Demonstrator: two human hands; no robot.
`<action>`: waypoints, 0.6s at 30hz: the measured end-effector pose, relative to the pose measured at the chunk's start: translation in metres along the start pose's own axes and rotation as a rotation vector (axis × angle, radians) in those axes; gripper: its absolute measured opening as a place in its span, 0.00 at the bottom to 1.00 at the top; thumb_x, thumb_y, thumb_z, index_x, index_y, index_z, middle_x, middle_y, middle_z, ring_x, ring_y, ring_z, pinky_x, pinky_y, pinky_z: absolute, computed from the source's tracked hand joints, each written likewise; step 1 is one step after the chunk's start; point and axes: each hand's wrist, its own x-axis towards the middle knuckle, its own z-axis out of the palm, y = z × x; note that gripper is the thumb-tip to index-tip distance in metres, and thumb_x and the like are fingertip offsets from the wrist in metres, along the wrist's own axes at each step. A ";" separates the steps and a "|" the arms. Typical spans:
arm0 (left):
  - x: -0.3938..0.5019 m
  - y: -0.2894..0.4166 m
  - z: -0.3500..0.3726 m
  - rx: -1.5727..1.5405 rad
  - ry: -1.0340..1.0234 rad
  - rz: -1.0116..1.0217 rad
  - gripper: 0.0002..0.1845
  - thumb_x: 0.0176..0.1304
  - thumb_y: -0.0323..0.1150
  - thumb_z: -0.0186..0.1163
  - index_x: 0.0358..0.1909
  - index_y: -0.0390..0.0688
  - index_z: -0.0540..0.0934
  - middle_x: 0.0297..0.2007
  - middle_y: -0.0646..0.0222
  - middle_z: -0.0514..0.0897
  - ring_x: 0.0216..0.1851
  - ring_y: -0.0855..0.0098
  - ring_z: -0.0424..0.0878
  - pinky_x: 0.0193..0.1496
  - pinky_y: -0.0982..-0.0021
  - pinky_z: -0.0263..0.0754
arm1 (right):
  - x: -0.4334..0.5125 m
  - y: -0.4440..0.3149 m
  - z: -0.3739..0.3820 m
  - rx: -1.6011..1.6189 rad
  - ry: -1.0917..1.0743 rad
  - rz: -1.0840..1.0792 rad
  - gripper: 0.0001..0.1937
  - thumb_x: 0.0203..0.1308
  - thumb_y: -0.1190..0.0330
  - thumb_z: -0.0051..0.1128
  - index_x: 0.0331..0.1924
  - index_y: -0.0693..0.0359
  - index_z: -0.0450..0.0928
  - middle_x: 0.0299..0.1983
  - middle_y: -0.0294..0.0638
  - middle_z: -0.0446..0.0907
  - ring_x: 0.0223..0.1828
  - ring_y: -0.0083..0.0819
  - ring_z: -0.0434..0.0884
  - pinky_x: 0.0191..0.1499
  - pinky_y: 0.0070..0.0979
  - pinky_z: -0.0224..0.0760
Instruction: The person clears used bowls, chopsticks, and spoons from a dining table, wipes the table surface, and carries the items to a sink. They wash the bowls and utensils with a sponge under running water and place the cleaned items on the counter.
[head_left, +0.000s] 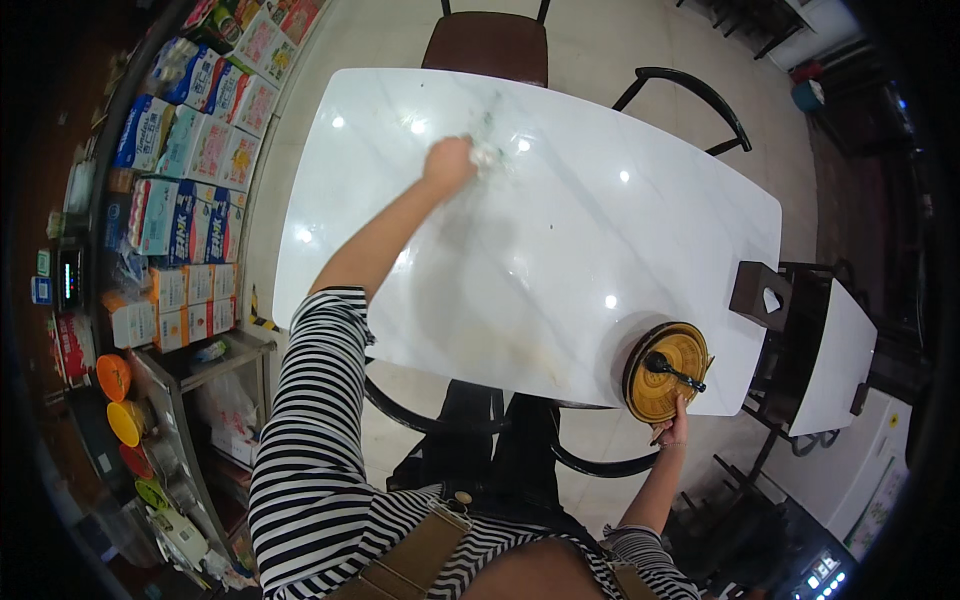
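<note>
My left hand (448, 165) reaches across the white marble-patterned table (600, 240). It presses a crumpled white wad (486, 155), blurred and perhaps tissue or cloth, against the top near the far edge. At the near right, my right hand (675, 429) grips the rim of a yellow-brown bowl (637, 382) with a dark outer wall. Inside the bowl rests a black spoon (664, 365), its handle over the rim on my side. Thin light-brown ends, perhaps chopsticks, show beside my fingers. Whether the bowl touches the table is unclear.
A brown tissue box (757, 289) stands at the table's right edge. Chairs surround the table, including a brown-seated one (486, 45) beyond it. Left are stacked drink cartons (199, 217) and a metal trolley (217, 367). Another white table (840, 360) is at right.
</note>
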 end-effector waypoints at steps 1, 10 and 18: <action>0.014 -0.014 -0.010 -0.047 0.143 -0.026 0.13 0.44 0.36 0.61 0.31 0.38 0.78 0.30 0.53 0.80 0.34 0.54 0.79 0.41 0.58 0.73 | -0.001 0.000 0.001 -0.008 0.012 0.002 0.14 0.60 0.54 0.51 0.38 0.56 0.73 0.22 0.29 0.75 0.08 0.10 0.55 0.09 0.08 0.48; 0.133 -0.121 -0.023 0.152 0.207 -0.145 0.14 0.47 0.36 0.60 0.35 0.38 0.79 0.33 0.53 0.81 0.38 0.54 0.79 0.42 0.58 0.73 | 0.003 0.003 -0.007 -0.082 0.135 -0.048 0.12 0.60 0.55 0.52 0.37 0.54 0.72 0.22 0.30 0.76 0.07 0.12 0.58 0.09 0.09 0.48; 0.124 -0.074 -0.008 0.247 -0.074 0.028 0.16 0.44 0.36 0.64 0.35 0.37 0.79 0.34 0.54 0.81 0.38 0.55 0.79 0.42 0.58 0.73 | 0.010 0.005 -0.023 -0.020 0.134 -0.021 0.11 0.59 0.57 0.53 0.36 0.55 0.73 0.16 0.27 0.72 0.07 0.13 0.57 0.09 0.11 0.47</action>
